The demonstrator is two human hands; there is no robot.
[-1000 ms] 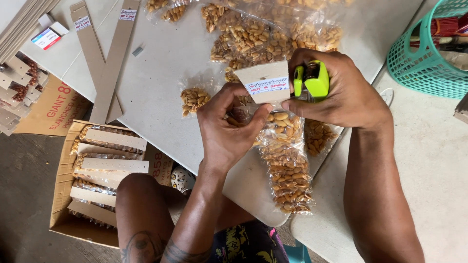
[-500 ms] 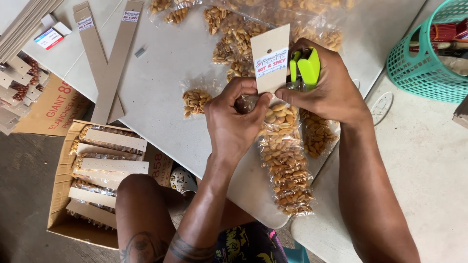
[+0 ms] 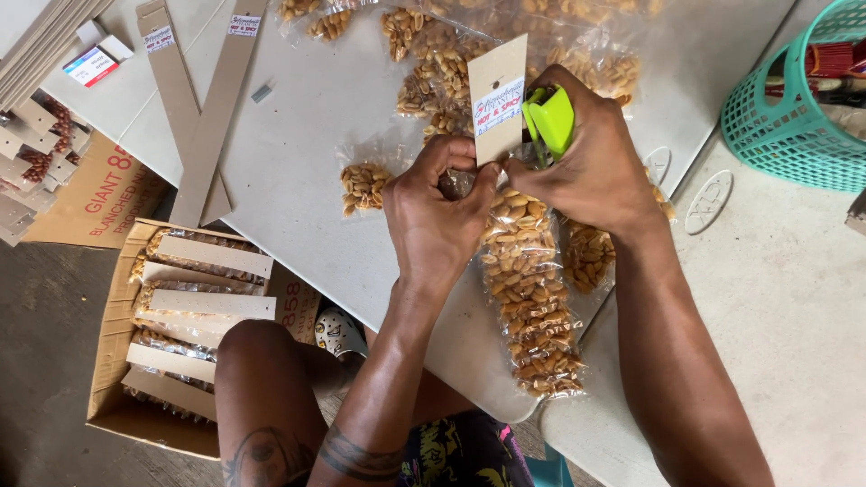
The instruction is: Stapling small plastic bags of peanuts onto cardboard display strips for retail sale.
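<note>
Bag: long clear bag of peanuts (image 3: 528, 289), lying lengthwise on the white table (image 3: 307, 135), its top end gathered between both hands.
Card: brown cardboard header with a small printed label (image 3: 497, 95), standing upright above the bag's neck, folded over the top as far as can be seen.
Left hand: left hand (image 3: 437, 225) pinches the bag neck and the card's lower edge between thumb and fingers.
Right hand: right hand (image 3: 591, 167) is wrapped around a green stapler (image 3: 548, 122), pressed close beside the card; whether its mouth already bites the card cannot be told.
Progress on this bag: filled and topped with its card; no staple is visible, so fastening looks unfinished.
Done: cardboard box (image 3: 135, 361) on the floor by the knee holds several carded bags (image 3: 203, 302) lying in layers.
Left: loose peanut bags without cards (image 3: 433, 63) lie spread across the far side of the table, one small one (image 3: 363, 185) just beside the left hand.
Supplies: long cardboard strips with labels (image 3: 194, 99) lie on the table's left part; more cut cards (image 3: 27, 135) are stacked off its edge.
Aside: green basket (image 3: 794, 117) stands at the right.
</note>
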